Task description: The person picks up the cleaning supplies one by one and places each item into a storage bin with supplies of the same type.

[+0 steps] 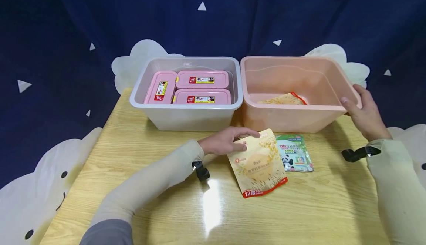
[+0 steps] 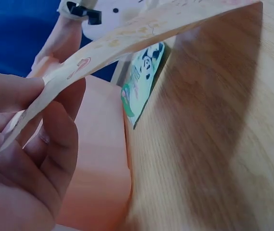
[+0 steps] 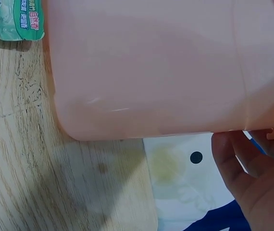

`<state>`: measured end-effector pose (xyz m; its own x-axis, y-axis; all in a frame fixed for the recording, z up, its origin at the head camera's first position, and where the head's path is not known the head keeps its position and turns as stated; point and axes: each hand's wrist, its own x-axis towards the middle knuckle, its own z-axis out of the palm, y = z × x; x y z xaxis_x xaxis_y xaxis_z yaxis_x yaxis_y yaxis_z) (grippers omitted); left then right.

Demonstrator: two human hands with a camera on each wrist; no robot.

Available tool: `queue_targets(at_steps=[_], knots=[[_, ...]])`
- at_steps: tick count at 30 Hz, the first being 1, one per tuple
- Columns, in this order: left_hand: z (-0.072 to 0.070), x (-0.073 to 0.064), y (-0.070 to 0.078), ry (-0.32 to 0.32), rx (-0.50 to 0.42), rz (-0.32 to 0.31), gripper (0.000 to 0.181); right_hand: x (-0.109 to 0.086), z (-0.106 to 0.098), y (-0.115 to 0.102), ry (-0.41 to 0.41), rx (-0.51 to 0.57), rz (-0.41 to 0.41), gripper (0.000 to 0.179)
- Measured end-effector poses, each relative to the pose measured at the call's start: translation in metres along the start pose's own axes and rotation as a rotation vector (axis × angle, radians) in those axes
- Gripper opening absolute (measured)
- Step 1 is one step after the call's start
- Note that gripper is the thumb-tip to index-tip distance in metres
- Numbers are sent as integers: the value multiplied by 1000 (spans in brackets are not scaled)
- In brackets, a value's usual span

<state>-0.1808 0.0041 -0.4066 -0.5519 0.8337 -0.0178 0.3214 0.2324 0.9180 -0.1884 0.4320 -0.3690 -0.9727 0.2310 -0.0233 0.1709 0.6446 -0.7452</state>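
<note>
My left hand [image 1: 223, 141] pinches the top corner of a cream pouch with a red lower edge [image 1: 259, 163], thumb on the front and fingers behind. In the left wrist view the pouch [image 2: 113, 45] slants up off the table. My right hand [image 1: 366, 113] grips the right rim of the pink bin [image 1: 277, 119], thumb over the edge, fingers on the outside. Inside that bin lies another cream pouch [image 1: 286, 99], partly hidden by the front wall. A green panda packet [image 1: 294, 152] lies flat on the table, partly covered by the held pouch in the head view.
Left of the pink bin stands a white bin [image 1: 189, 121] holding pink lidded boxes [image 1: 201, 96]. Both bins stand at the back of the wooden table [image 1: 179, 215]. Behind them hangs a dark blue curtain [image 1: 226, 26] with white triangles and clouds.
</note>
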Motion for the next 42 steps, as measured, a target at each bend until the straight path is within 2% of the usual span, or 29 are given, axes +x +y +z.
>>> queue_targets(at_steps=[10,18,22,26,31,36,42], knots=[[-15,4,15,-37,25,16,51,9,5,3,4,-7,-28,74],[-40,5,44,-71,136,42,49,12,8,1,-3,2,-32,74],[-52,9,58,-62,126,52,49,11,6,2,2,-6,-23,74],[-64,14,78,-55,65,76,50,10,5,4,-1,-11,-9,73],[-82,22,115,-57,-29,104,51,7,1,8,-9,14,23,73],[-104,30,151,20,-134,98,50,2,-6,8,-1,21,37,73],[-128,36,180,83,-152,152,51,-1,-8,2,-5,20,37,71]])
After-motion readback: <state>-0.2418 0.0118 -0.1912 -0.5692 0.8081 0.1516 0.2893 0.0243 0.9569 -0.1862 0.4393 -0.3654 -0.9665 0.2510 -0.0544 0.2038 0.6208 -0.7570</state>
